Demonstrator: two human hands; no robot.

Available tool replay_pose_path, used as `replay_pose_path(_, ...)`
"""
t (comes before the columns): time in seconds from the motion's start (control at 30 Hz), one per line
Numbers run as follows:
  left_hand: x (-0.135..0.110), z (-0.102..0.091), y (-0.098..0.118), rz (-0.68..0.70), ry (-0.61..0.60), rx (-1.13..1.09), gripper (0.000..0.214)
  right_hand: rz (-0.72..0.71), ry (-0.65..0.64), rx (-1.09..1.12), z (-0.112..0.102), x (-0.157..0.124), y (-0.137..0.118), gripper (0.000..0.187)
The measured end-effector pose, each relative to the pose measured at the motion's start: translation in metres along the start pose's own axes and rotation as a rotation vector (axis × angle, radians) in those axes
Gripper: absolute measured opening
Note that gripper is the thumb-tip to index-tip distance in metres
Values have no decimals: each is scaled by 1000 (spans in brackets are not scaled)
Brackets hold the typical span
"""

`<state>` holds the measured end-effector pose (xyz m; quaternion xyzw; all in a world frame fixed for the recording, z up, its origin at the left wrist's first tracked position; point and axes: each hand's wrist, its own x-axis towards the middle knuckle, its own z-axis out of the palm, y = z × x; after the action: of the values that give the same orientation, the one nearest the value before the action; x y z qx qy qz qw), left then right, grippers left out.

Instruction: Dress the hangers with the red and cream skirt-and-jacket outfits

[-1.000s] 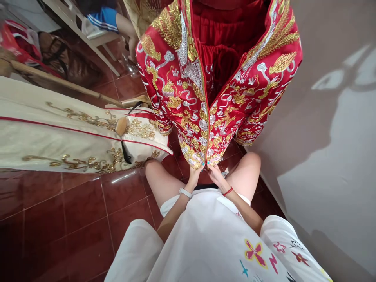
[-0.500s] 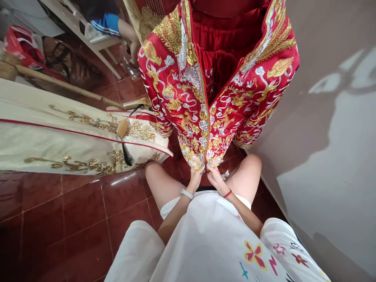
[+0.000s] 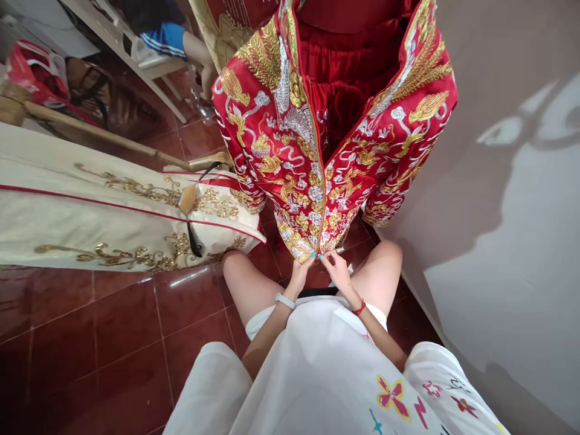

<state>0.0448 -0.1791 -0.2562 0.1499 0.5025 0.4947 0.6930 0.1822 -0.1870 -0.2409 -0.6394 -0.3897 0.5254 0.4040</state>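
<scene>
Gold and silver curls pattern the red jacket. The cream garment has gold scrollwork and red piping, the white shirt a yellow-edged pink flower.

left side: cream garment with gold embroidery, beside wooden pole | farther: person in blue shorts upon chair | floor: red tiles | right side: plain wall

The left hand holds the red embroidered jacket by its lower front edge, and the right hand pinches this edge just beside. At left extends a cream garment; the floor has a pale wall along its right edge.
</scene>
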Motion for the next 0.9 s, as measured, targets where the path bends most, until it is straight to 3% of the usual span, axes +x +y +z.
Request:
replay_pose_path(0.1, 0, -1, 1, 12, 12, 1, 47, -136, -86, -309, 5, -1, -9, 24)
replay_pose_path(0.27, 1, -4, 2, -50, -18, -37, 39, -282, -187, -375, 4, -3, -16, 29)
replay_pose_path(0.33, 1, -5, 2, -59, -34, -53, 36, -271, -218, -304, 2, -4, -19, 28)
replay_pose_path(0.47, 3, -6, 0, -80, 2, -61, 38, -43, -201, 3, 1, -1, -18, 28)
replay_pose_path(0.57, 4, -7, 0, -109, 25, -40, 39, 53, -200, 100, 1, 3, -13, 36)
replay_pose_path(0.73, 2, -5, 0, -92, 3, -44, 42, 51, -197, 71, 4, 6, -10, 37)
replay_pose_path(0.9, 1, -4, 0, -109, -4, -38, 43, -132, -139, -200, 4, 7, -13, 38)
